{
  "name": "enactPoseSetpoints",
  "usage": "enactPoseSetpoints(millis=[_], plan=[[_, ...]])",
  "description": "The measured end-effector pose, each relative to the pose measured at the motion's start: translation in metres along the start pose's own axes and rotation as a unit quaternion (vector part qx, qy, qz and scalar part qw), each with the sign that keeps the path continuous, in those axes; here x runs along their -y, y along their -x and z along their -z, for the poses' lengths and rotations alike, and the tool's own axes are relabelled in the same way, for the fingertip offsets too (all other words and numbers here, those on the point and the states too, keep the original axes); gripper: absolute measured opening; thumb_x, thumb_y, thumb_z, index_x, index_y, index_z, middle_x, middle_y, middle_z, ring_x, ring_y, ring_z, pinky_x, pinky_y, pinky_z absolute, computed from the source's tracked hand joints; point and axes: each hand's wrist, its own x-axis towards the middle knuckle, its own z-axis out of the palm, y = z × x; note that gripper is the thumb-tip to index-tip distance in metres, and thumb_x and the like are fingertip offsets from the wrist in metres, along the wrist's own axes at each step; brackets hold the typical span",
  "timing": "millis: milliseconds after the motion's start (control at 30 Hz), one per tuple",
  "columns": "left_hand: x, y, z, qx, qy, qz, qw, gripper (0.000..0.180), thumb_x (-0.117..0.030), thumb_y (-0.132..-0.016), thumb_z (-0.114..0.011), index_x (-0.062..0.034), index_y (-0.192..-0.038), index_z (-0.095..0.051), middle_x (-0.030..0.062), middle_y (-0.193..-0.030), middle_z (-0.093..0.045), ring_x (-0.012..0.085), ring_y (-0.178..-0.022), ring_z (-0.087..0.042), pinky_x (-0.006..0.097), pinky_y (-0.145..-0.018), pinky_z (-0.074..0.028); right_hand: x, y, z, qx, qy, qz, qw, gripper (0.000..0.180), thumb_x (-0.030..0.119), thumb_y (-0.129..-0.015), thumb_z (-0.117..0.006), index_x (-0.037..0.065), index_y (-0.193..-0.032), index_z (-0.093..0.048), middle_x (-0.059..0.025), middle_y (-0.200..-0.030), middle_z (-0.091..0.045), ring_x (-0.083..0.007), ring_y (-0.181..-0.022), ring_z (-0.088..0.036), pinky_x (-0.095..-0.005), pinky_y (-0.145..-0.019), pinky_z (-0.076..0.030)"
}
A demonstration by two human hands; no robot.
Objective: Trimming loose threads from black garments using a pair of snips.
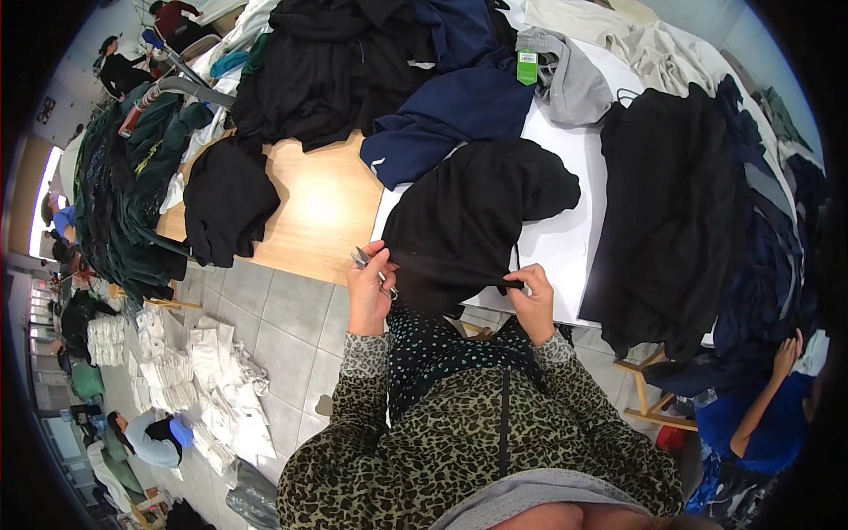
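Note:
A black garment (468,221) lies bunched at the near edge of the table, part of it hanging over my lap. My right hand (533,305) pinches its near edge between thumb and fingers. At the garment's left side is my left hand (369,287), closed around small metal thread snips (360,257) whose tips stick up past the fingers. Those fingers are close to the cloth; whether they also grip it I cannot tell. Just beyond lies a navy garment (450,115), and past it a grey garment (570,84) with a green tag (527,67).
Black clothes (327,71) are heaped at the back, with a smaller black piece (228,199) to the left. Dark garments (662,221) cover the right side. White bundles (203,371) lie on the tiled floor. A co-worker's arm (767,397) reaches in at the right.

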Motion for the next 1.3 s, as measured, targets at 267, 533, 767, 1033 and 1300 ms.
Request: enactPoseSetpoints(millis=[267,533,767,1033,1300], plan=[[-0.005,0.019,-0.042,0.051,-0.068,0.012,0.996,0.024,-0.002,-0.085,-0.061,0.0009,-0.108,-0.056,0.0064,-0.078,-0.060,0.0154,-0.067,-0.066,0.017,-0.038,-0.030,0.048,0.002,-0.030,-0.002,0.133,0.144,0.981,0.041,0.016,-0.068,-0.076,0.002,-0.103,-0.060,-0.0140,-0.101,-0.052,-0.0318,-0.095,-0.051,-0.0389,-0.082,-0.044],[-0.024,0.032,-0.094,0.252,-0.204,0.030,0.946,0.024,-0.003,-0.087,-0.059,0.0032,-0.110,-0.060,0.0105,-0.084,-0.066,0.0087,-0.068,-0.062,0.015,-0.042,-0.033,0.055,-0.028,-0.046,0.202,-0.053,-0.263,0.942,0.029,0.024,-0.086,-0.063,-0.004,-0.094,-0.064,-0.0103,-0.083,-0.066,-0.0202,-0.069,-0.063,-0.0304,-0.066,-0.047],[-0.012,0.030,-0.066,0.254,-0.321,-0.051,0.911,0.032,-0.005,-0.075,-0.075,0.0002,-0.103,-0.060,0.0017,-0.088,-0.059,0.0052,-0.070,-0.055,0.019,-0.064,-0.045,0.046,-0.042,-0.015,0.120,-0.638,-0.372,0.664,0.044,0.031,-0.099,-0.040,-0.002,-0.127,-0.047,-0.0104,-0.123,-0.057,-0.0203,-0.111,-0.057,-0.0336,-0.095,-0.045],[0.045,0.058,-0.069,0.231,-0.457,-0.336,0.791,0.013,0.003,-0.076,-0.068,-0.0008,-0.085,-0.059,0.0052,-0.075,-0.055,0.0102,-0.055,-0.050,0.023,-0.050,-0.040,0.026,-0.042,-0.012,0.117,-0.700,-0.321,0.627,0.042,0.026,-0.098,-0.036,-0.003,-0.126,-0.048,-0.0132,-0.125,-0.056,-0.0233,-0.115,-0.054,-0.0360,-0.100,-0.040],[0.044,0.044,-0.046,0.174,-0.508,-0.463,0.706,0.022,0.008,-0.063,-0.065,-0.0034,-0.081,-0.059,0.0093,-0.076,-0.056,0.0259,-0.065,-0.059,0.034,-0.054,-0.049,0.029,-0.045,0.004,0.029,-0.713,-0.292,0.637,0.040,0.023,-0.098,-0.033,-0.003,-0.124,-0.049,-0.0146,-0.124,-0.056,-0.0269,-0.117,-0.052,-0.0414,-0.102,-0.039]])
